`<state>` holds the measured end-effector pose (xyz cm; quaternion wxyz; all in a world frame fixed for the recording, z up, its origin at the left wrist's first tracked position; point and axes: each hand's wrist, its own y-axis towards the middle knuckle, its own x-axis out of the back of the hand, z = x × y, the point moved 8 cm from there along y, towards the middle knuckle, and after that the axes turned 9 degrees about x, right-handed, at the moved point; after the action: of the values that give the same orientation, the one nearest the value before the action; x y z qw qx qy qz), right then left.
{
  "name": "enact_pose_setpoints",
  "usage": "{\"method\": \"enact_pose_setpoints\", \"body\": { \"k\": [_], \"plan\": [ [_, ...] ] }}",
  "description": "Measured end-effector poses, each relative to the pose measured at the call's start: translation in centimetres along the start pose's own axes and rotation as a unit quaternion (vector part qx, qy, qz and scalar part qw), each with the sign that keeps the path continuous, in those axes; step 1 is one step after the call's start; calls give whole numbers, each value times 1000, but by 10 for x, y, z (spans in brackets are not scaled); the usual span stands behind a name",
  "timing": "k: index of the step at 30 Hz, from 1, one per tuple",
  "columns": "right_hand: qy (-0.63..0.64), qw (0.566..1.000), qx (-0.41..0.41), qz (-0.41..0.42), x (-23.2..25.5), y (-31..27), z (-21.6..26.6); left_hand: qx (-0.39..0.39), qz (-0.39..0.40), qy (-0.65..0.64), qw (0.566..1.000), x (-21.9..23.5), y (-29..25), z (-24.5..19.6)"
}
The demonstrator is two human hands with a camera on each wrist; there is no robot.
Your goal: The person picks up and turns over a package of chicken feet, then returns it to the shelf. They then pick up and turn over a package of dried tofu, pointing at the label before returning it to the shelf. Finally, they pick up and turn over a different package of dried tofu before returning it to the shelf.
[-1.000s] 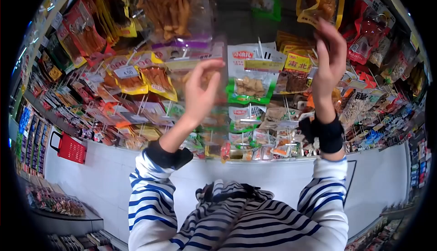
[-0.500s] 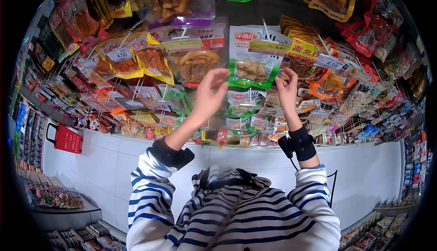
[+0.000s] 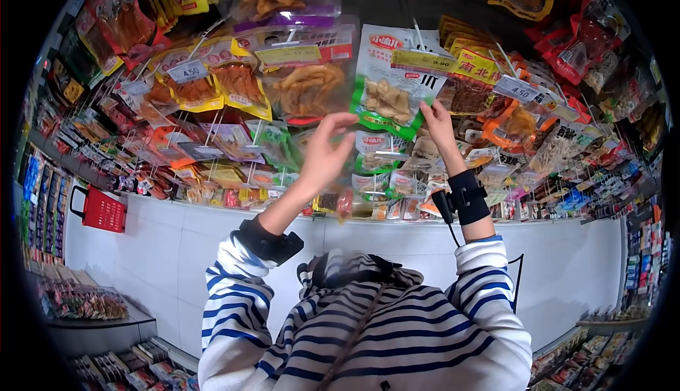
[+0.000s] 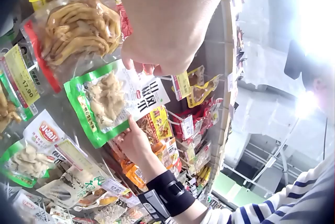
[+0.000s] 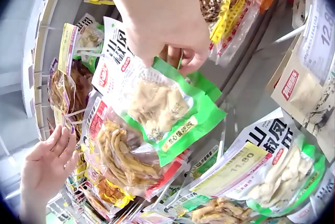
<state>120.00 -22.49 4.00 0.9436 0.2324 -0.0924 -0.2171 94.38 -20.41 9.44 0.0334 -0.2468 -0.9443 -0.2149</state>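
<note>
A white and green snack bag [image 3: 388,99] with pale pieces behind a clear window hangs on a rack hook, tilted, a yellow price tag [image 3: 423,61] across its upper part. My right hand [image 3: 440,130] pinches its right edge between thumb and fingers; the right wrist view shows the fingertips curled over the green border of the bag [image 5: 159,111]. Left of the bag, my left hand [image 3: 327,154] is raised with fingers loosely bent, holding nothing. It comes near the bag's lower left corner in the head view. In the right wrist view the left hand [image 5: 48,169] stands apart from it.
A clear bag of brown chicken feet [image 3: 308,93] hangs just left. Yellow bags [image 3: 467,65] and a 4.50 price tag [image 3: 520,91] are at the right. Metal hooks stick out among lower rows of bags. A red basket [image 3: 105,209] stands on the floor at the left.
My right hand has come down and left from the upper right bags to the white and green bag and now pinches its edge. That bag has tilted. My left hand has shifted slightly.
</note>
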Motion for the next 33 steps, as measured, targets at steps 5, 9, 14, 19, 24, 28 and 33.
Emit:
{"method": "enact_pose_setpoints", "body": {
  "k": [5, 9, 14, 19, 24, 28, 33],
  "plan": [
    [-38, 998, 26, -34, 2, -18, 20, 15, -17, -1, 1000, 10, -7, 4],
    [-81, 995, 47, -27, 3, -32, 49, 22, -32, 29, 999, 14, -9, 11],
    [-24, 998, 42, -31, 4, -50, 64, 131, 56, 2, 990, -8, -11, 42],
    [40, 999, -4, -29, 6, -59, 80, 161, 67, -59, 983, -17, -15, 54],
    [97, 994, -34, -34, 8, -61, 71, 234, 108, -150, 955, -24, -21, 50],
    [161, 985, -61, -29, 1, -64, 78, 224, 93, -152, 958, -19, -27, 43],
    [236, 969, -67, -19, -6, -67, 84, 205, 103, -185, 956, -14, -30, 14]
  ]
}}
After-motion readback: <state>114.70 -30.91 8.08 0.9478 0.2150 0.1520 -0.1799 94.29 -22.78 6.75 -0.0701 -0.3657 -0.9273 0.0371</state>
